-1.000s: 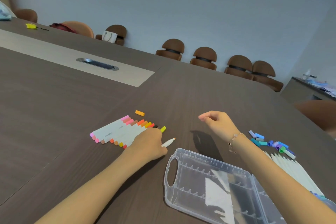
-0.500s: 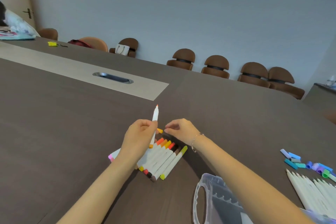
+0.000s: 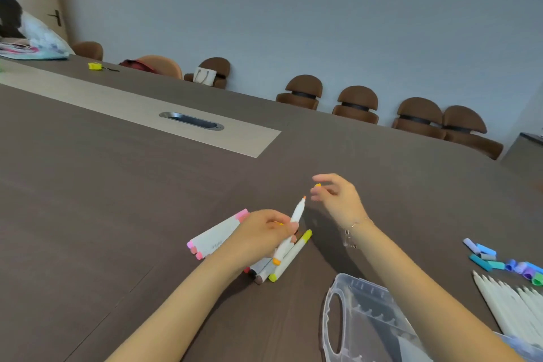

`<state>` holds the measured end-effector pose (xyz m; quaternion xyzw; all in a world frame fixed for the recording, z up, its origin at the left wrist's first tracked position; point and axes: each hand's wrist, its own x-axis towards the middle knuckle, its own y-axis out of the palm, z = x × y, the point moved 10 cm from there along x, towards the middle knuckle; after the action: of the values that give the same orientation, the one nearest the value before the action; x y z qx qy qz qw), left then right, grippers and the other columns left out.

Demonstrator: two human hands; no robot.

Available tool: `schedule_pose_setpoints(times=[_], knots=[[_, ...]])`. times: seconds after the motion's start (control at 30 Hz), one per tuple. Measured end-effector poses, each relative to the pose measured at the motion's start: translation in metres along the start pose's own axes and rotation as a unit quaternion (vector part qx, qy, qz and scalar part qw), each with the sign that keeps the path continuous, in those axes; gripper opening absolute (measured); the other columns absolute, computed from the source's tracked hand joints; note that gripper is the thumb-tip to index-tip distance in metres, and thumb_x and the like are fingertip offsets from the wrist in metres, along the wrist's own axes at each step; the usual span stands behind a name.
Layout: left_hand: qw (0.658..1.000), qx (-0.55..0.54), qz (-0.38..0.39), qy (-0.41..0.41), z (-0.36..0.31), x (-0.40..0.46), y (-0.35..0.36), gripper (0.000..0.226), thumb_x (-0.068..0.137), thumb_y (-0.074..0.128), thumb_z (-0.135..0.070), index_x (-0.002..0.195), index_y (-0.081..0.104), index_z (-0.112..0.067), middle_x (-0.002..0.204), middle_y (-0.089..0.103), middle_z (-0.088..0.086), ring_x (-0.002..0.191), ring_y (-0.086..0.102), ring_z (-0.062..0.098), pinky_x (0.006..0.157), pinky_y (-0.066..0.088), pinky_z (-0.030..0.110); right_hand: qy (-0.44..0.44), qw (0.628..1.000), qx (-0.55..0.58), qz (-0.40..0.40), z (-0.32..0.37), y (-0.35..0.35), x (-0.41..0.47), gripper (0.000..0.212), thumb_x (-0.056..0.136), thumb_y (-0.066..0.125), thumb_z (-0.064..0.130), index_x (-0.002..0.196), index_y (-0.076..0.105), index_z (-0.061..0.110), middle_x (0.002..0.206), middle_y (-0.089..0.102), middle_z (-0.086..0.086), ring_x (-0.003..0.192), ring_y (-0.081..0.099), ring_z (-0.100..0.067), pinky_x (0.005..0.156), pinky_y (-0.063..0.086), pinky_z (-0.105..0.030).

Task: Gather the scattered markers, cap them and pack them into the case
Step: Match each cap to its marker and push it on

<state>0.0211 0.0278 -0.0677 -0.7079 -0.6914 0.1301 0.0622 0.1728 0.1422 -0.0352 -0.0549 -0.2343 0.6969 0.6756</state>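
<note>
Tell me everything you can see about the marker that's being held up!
The orange marker has a white, plastic-looking barrel. Its upper end is uncapped, showing a small orange tip, and an orange cap covers the lower end. It tilts up and to the right above the capped markers lying on the table. The left hand grips it around the middle. The right hand pinches a small orange cap beyond the tip, not touching it.

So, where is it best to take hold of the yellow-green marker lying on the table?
Grip the yellow-green marker at its bare white middle, from above and the right: it lies flat at the outer edge of the marker row, so that side is free, though the left hand hovers close.
</note>
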Motion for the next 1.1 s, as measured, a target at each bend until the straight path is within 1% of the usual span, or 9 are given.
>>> schedule_pose_setpoints(times=[0.1, 0.17, 0.27, 0.53, 0.73, 0.87, 0.93, 1.0, 1.1], knots=[[0.999, 0.037, 0.026, 0.015, -0.003, -0.003, 0.015, 0.020, 0.090, 0.059, -0.036, 0.096, 0.070, -0.020, 0.072, 0.068, -0.014, 0.058, 0.048, 0.004, 0.055, 0.041, 0.012, 0.110, 0.964, 0.241, 0.031, -0.013, -0.015, -0.031, 0.014, 0.090, 0.058, 0.006, 0.103, 0.062, 0.006, 0.103, 0.070, -0.015, 0.095, 0.068, -0.024, 0.092, 0.049, -0.033], [0.998, 0.060, 0.023, 0.015, -0.002, -0.004, 0.017, 0.019, 0.090, 0.059, -0.036, 0.095, 0.071, -0.021, 0.068, 0.067, -0.015, 0.052, 0.046, 0.001, 0.048, 0.036, 0.009, 0.135, 0.945, 0.292, 0.063, -0.015, -0.013, -0.049, 0.017, 0.090, 0.059, 0.010, 0.106, 0.060, 0.004, 0.105, 0.070, -0.015, 0.100, 0.067, -0.024, 0.095, 0.047, -0.032], [0.994, 0.105, 0.018, 0.023, -0.003, -0.005, 0.021, 0.016, 0.092, 0.057, -0.033, 0.092, 0.070, -0.024, 0.070, 0.067, -0.014, 0.041, 0.046, -0.006, 0.043, 0.032, 0.006, 0.130, 0.949, 0.279, 0.070, -0.012, -0.013, -0.063, 0.023, 0.090, 0.061, 0.015, 0.109, 0.060, 0.003, 0.103, 0.071, -0.012, 0.097, 0.069, -0.019, 0.092, 0.050, -0.029], [0.994, 0.104, 0.021, 0.031, -0.006, -0.006, 0.025, 0.018, 0.093, 0.056, -0.032, 0.097, 0.071, -0.022, 0.078, 0.070, -0.010, 0.039, 0.048, -0.007, 0.039, 0.031, 0.005, 0.110, 0.957, 0.266, 0.026, -0.005, -0.024, -0.066, 0.022, 0.089, 0.062, 0.015, 0.107, 0.061, 0.002, 0.099, 0.072, -0.012, 0.092, 0.070, -0.018, 0.094, 0.049, -0.029], [0.993, 0.106, 0.027, 0.035, -0.004, -0.005, 0.026, 0.020, 0.091, 0.057, -0.037, 0.096, 0.073, -0.025, 0.078, 0.072, -0.012, 0.049, 0.050, -0.001, 0.048, 0.037, 0.014, 0.103, 0.973, 0.194, 0.063, -0.006, -0.019, -0.068, 0.024, 0.089, 0.063, 0.021, 0.105, 0.064, 0.003, 0.099, 0.073, -0.007, 0.097, 0.069, -0.015, 0.096, 0.048, -0.030], [0.994, 0.099, 0.019, 0.041, -0.004, -0.006, 0.027, 0.026, 0.092, 0.055, -0.037, 0.094, 0.074, -0.019, 0.080, 0.070, -0.008, 0.050, 0.050, 0.001, 0.049, 0.040, 0.015, 0.115, 0.980, 0.149, 0.060, -0.012, -0.017, -0.071, 0.024, 0.087, 0.064, 0.028, 0.102, 0.069, 0.009, 0.100, 0.073, -0.002, 0.100, 0.067, -0.013, 0.093, 0.046, -0.030], [0.993, 0.107, 0.006, 0.048, -0.005, -0.006, 0.028, 0.028, 0.093, 0.054, -0.035, 0.095, 0.074, -0.015, 0.074, 0.067, -0.009, 0.045, 0.049, -0.003, 0.044, 0.036, 0.009, 0.124, 0.981, 0.137, 0.053, -0.015, -0.015, -0.072, 0.023, 0.086, 0.065, 0.030, 0.100, 0.070, 0.013, 0.101, 0.073, -0.002, 0.100, 0.066, -0.013, 0.087, 0.048, -0.028], [0.993, 0.108, -0.010, 0.054, -0.006, -0.007, 0.029, 0.028, 0.094, 0.054, -0.032, 0.097, 0.074, -0.012, 0.075, 0.066, -0.009, 0.044, 0.049, -0.009, 0.040, 0.031, 0.004, 0.125, 0.983, 0.132, 0.033, -0.016, -0.016, -0.072, 0.022, 0.085, 0.067, 0.030, 0.098, 0.072, 0.014, 0.100, 0.072, -0.003, 0.097, 0.066, -0.012, 0.073, 0.048, -0.020], [0.992, 0.115, -0.030, 0.041, -0.003, -0.008, 0.030, 0.028, 0.095, 0.052, -0.032, 0.101, 0.073, -0.015, 0.086, 0.068, -0.005, 0.058, 0.051, -0.001, 0.047, 0.032, 0.009, 0.113, 0.985, 0.133, 0.003, -0.013, -0.016, -0.074, 0.020, 0.084, 0.068, 0.026, 0.096, 0.073, 0.011, 0.097, 0.073, -0.004, 0.084, 0.065, -0.007, 0.053, 0.043, -0.005]])
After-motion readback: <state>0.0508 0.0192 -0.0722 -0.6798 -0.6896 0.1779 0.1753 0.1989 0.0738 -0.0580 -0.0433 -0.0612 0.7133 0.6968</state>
